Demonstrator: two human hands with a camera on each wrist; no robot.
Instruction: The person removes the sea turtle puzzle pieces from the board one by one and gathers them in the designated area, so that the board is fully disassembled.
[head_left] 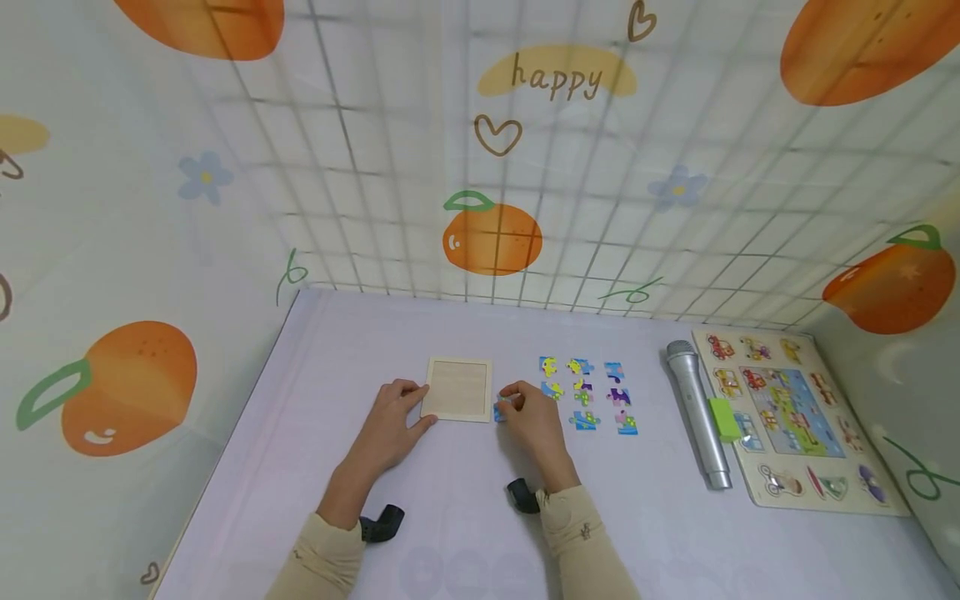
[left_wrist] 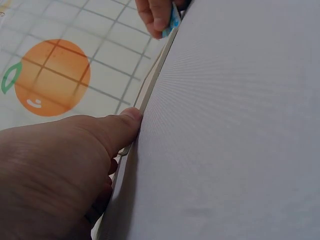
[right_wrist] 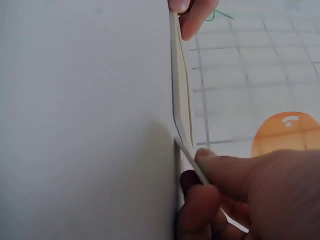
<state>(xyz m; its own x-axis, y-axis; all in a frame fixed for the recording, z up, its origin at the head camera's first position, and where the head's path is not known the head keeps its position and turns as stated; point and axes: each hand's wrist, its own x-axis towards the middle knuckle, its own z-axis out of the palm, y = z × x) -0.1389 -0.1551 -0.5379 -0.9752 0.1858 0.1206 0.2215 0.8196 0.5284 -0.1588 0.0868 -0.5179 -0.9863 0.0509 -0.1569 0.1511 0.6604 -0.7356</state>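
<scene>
A square wooden puzzle tray (head_left: 460, 418) with a bare bottom lies on the table. My left hand (head_left: 388, 423) holds its near left corner, with the thumb at the near edge and the fingers at the left side. In the left wrist view, the thumb of the left hand (left_wrist: 75, 145) lies along the tray's rim (left_wrist: 150, 82). Just right of the tray, my right hand (head_left: 536, 425) pinches a blue puzzle piece (head_left: 500, 412) between thumb and fingers. The right wrist view shows this thin piece (right_wrist: 192, 162) tilted on edge beside the tray's corner. Several loose jigsaw pieces (head_left: 585, 421) lie right of that hand.
A silver microphone (head_left: 697, 417) lies farther right, with a green block (head_left: 724, 419) against it. Beyond them is a large wooden picture board (head_left: 791, 417) with vehicle pictures. A printed cloth wall (head_left: 375, 208) rises behind the table. Black straps with camera mounts sit at both wrists.
</scene>
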